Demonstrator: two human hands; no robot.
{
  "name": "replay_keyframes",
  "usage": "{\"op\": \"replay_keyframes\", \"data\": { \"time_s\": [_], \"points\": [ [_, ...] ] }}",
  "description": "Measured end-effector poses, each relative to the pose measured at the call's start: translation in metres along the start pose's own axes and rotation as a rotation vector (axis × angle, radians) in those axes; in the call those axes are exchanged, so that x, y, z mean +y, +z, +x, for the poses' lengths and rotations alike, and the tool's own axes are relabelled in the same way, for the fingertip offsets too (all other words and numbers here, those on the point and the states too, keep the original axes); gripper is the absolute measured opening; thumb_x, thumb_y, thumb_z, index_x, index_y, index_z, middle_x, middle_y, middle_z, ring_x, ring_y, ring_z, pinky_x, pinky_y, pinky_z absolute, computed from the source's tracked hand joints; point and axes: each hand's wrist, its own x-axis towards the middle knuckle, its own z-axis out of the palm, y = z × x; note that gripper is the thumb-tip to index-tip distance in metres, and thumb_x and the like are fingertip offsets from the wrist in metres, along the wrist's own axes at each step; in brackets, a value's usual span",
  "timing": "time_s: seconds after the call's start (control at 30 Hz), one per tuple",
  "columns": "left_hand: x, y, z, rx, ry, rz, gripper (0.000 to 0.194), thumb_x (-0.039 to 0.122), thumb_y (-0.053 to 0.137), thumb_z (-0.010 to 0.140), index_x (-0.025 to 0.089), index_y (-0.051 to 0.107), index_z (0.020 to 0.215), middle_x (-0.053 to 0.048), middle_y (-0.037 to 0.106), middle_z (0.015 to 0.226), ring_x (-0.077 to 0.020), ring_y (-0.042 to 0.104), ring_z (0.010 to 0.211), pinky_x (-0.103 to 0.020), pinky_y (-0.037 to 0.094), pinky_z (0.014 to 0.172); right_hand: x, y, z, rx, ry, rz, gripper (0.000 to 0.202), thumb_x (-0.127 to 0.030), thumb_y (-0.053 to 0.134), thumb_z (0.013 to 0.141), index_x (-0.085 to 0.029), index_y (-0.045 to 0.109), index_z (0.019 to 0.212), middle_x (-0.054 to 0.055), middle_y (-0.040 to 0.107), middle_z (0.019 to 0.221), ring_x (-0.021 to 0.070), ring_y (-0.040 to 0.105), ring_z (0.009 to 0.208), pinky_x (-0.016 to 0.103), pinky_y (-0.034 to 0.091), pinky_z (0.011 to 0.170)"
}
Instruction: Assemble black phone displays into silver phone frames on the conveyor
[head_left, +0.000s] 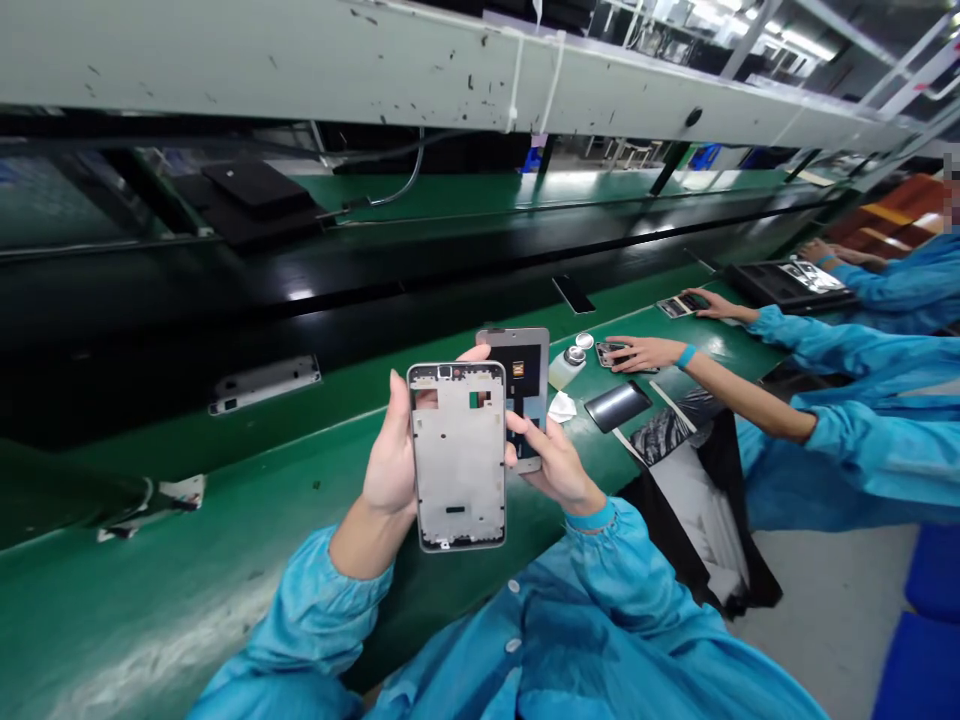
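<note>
Head | phone frame [459, 470] over green bench [247, 520] | dark belt [360, 260] | pale beam [300, 60]

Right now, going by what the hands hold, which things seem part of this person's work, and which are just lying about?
Seemingly part of the work:
pale phone frame, in the left hand
grey-edged phone part, in the right hand

Apparently just lying about:
small bottle
crumpled white tissue
dark curved panel
thin black panel
long pale plate
</note>
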Motion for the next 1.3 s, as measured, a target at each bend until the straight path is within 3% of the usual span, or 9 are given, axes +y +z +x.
{"op": "replay_keyframes", "data": {
  "time_s": [0.13, 0.23, 0.33, 0.57, 0.8, 0.93, 1.03, 1.17, 1.3],
  "points": [
    [0.005, 0.011, -0.010, -0.065, 0.083, -0.092, 0.080, 0.087, 0.041, 0.108, 0.033, 0.058, 0.165, -0.014, 0.079, 0.137, -0.0280, 0.081, 0.090, -0.043, 0.069, 0.078, -0.009, -0.006, -0.014, -0.002, -0.026, 0.134, 0.069, -0.088, 0.077, 0.089, -0.026, 0.075, 0.118, 0.005, 0.076, 0.096, 0.0275, 0.079, 0.086, 0.047, 0.074, 0.082],
    [0.008, 0.018, -0.014, -0.062, 0.120, -0.109, 0.071, 0.085, 0.045, 0.109, 0.037, 0.069, 0.157, -0.011, 0.063, 0.168, -0.0239, 0.081, 0.089, -0.045, 0.070, 0.083, -0.017, -0.009, -0.020, -0.019, -0.070, 0.097, 0.077, -0.093, 0.051, 0.100, -0.024, 0.078, 0.118, 0.012, 0.079, 0.105, 0.0349, 0.080, 0.106, 0.053, 0.074, 0.087],
    [0.009, 0.022, -0.018, -0.071, 0.143, -0.091, 0.068, 0.085, 0.046, 0.109, 0.040, 0.073, 0.153, -0.007, 0.049, 0.181, -0.0244, 0.081, 0.094, -0.046, 0.072, 0.080, -0.023, -0.012, -0.023, -0.025, -0.104, 0.032, 0.085, -0.093, 0.034, 0.103, -0.024, 0.078, 0.125, 0.016, 0.081, 0.113, 0.0372, 0.080, 0.107, 0.056, 0.073, 0.086],
    [0.006, 0.029, -0.023, -0.078, 0.196, -0.083, 0.069, 0.083, 0.041, 0.111, 0.039, 0.073, 0.154, -0.012, 0.074, 0.149, -0.0296, 0.080, 0.101, -0.045, 0.072, 0.073, -0.024, -0.025, -0.025, -0.008, -0.150, -0.124, 0.089, -0.097, 0.036, 0.101, -0.024, 0.076, 0.134, 0.019, 0.080, 0.130, 0.0382, 0.081, 0.111, 0.056, 0.074, 0.090],
    [0.009, 0.034, -0.027, -0.084, 0.202, -0.121, 0.066, 0.081, 0.043, 0.111, 0.037, 0.073, 0.150, -0.011, 0.079, 0.134, -0.0268, 0.080, 0.092, -0.043, 0.071, 0.072, -0.020, -0.032, -0.021, -0.056, -0.244, -0.200, 0.080, -0.092, 0.050, 0.102, -0.024, 0.071, 0.138, 0.020, 0.077, 0.137, 0.0354, 0.083, 0.107, 0.052, 0.075, 0.084],
    [0.013, 0.025, -0.014, 0.151, 0.301, -0.057, 0.065, 0.080, 0.045, 0.111, 0.035, 0.068, 0.153, -0.011, 0.078, 0.138, -0.0308, 0.082, 0.100, -0.050, 0.073, 0.081, -0.022, -0.040, -0.023, -0.005, -0.325, -0.329, 0.074, -0.085, 0.073, 0.094, -0.026, 0.068, 0.138, 0.018, 0.077, 0.135, 0.0342, 0.083, 0.100, 0.053, 0.075, 0.086],
    [0.017, 0.008, 0.000, 0.365, 0.392, -0.049, 0.066, 0.076, 0.043, 0.114, 0.031, 0.063, 0.157, -0.013, 0.076, 0.143, -0.0352, 0.080, 0.118, -0.054, 0.072, 0.092, -0.032, -0.046, -0.028, 0.024, -0.391, -0.452, 0.073, -0.084, 0.075, 0.094, -0.025, 0.069, 0.138, 0.017, 0.077, 0.133, 0.0342, 0.082, 0.103, 0.054, 0.074, 0.088],
    [0.022, -0.004, 0.010, 0.435, 0.417, -0.094, 0.062, 0.069, 0.033, 0.119, 0.031, 0.062, 0.159, -0.012, 0.079, 0.139, -0.0319, 0.081, 0.121, -0.051, 0.073, 0.097, -0.053, -0.043, -0.037, -0.065, -0.486, -0.582, 0.071, -0.079, 0.079, 0.095, -0.026, 0.075, 0.142, 0.017, 0.075, 0.133, 0.0343, 0.081, 0.105, 0.053, 0.073, 0.090],
    [0.023, 0.000, 0.013, 0.458, 0.419, -0.099, 0.061, 0.068, 0.036, 0.118, 0.032, 0.058, 0.162, -0.011, 0.080, 0.137, -0.0328, 0.081, 0.124, -0.053, 0.073, 0.101, -0.063, -0.036, -0.038, -0.204, -0.579, -0.725, 0.070, -0.066, 0.083, 0.099, -0.031, 0.070, 0.159, 0.017, 0.069, 0.144, 0.0368, 0.078, 0.118, 0.058, 0.072, 0.095]
  ]
}}
